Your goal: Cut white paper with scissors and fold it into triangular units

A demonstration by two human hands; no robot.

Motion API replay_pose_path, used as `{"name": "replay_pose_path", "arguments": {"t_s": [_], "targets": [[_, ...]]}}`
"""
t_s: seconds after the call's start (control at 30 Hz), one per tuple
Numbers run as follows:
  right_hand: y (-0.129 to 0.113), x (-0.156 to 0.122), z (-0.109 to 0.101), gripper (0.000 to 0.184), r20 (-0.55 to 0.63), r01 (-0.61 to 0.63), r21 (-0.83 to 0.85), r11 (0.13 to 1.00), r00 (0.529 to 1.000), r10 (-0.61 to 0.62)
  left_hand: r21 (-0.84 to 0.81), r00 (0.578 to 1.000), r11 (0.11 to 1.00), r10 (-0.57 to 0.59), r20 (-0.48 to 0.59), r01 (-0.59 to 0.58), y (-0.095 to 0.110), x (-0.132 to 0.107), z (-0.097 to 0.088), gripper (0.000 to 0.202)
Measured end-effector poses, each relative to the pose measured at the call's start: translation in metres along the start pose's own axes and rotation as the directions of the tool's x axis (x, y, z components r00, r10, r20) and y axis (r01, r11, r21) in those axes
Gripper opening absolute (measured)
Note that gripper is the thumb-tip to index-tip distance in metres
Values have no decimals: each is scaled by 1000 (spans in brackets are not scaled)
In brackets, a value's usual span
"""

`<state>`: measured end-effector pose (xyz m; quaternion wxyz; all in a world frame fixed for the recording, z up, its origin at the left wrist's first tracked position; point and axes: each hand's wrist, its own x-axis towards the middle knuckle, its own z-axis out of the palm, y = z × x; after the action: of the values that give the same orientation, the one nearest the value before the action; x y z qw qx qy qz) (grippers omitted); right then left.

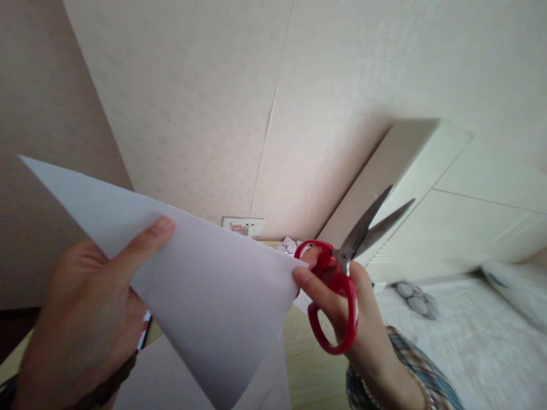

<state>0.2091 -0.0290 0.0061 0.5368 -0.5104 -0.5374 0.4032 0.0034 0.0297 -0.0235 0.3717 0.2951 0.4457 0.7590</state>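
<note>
A white sheet of paper (205, 285) is held up in front of me, its corner pointing left. My left hand (85, 319) grips it, thumb pressed on the front face. My right hand (342, 319) holds red-handled scissors (342, 273) with fingers through the loops, and its fingertips also touch the paper's right corner. The metal blades point up and right, slightly apart and clear of the paper.
A pale wallpapered wall fills the upper view, with a wall socket (243, 226) low on it. A cream headboard (448, 205) stands at the right beside a bed with white bedding (461, 341). A wooden desk surface (307, 359) lies below, with more paper (162, 381) on it.
</note>
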Motion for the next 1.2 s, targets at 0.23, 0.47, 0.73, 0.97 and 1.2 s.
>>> {"name": "replay_pose_path", "arguments": {"t_s": [0.23, 0.47, 0.73, 0.97, 1.2], "targets": [[-4, -1, 1, 19, 3, 43, -22, 999, 999, -43, -22, 1000, 1000, -6, -11, 6, 3, 1, 4, 23], [3, -1, 2, 19, -14, 118, -67, 991, 993, -119, -15, 1000, 1000, -19, 20, 20, 3, -2, 5, 23], [1, 4, -4, 25, 1, 84, -176, 981, 996, -86, 9, 998, 998, -68, -6, 68, 3, -1, 6, 22], [81, 19, -18, 7, 258, 62, -699, 713, 951, 171, 8, 998, 1000, 29, -63, -28, 6, 3, 5, 17], [145, -3, -2, 34, 337, 164, -841, 515, 904, 262, 3, 994, 994, 112, -18, -112, 7, 6, 4, 11]]}}
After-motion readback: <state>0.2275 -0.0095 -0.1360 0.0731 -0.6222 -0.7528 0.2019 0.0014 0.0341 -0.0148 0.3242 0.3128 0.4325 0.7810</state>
